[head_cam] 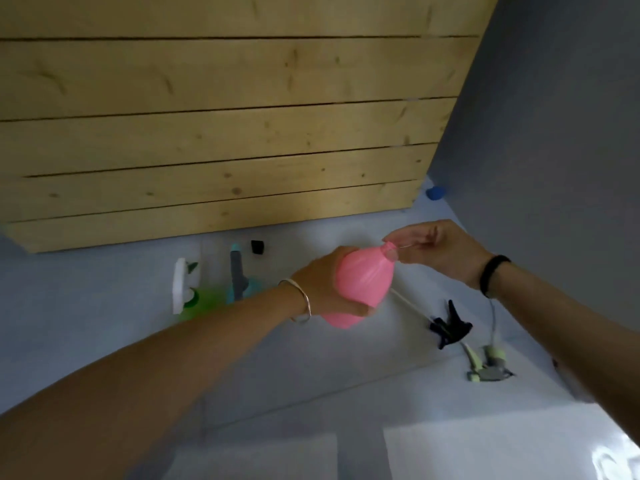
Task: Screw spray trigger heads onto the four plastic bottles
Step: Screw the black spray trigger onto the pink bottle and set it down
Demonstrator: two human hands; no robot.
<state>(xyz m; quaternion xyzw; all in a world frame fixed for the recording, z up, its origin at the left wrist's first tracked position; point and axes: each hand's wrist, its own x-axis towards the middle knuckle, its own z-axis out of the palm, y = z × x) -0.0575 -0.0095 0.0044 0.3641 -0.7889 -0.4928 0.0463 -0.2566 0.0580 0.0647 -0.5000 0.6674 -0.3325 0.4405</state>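
My left hand [320, 287] grips a pink plastic bottle [363, 282] around its lower body, tilted with its open neck pointing up and right. My right hand [433, 245] pinches at the bottle's neck rim; whether it holds anything is unclear. A black spray trigger head [450, 327] with a long white dip tube lies on the floor to the right. A pale green and grey trigger head [488, 365] lies further right. At left stand a green bottle [199, 301] with a white trigger and a teal bottle [247, 287] with a grey trigger.
A wall of pale wooden planks [225, 133] rises behind the bottles. A grey wall [554, 133] stands at right. A small black cap [257, 246] lies by the planks, and a blue object [435, 192] sits in the far corner. The floor is light grey.
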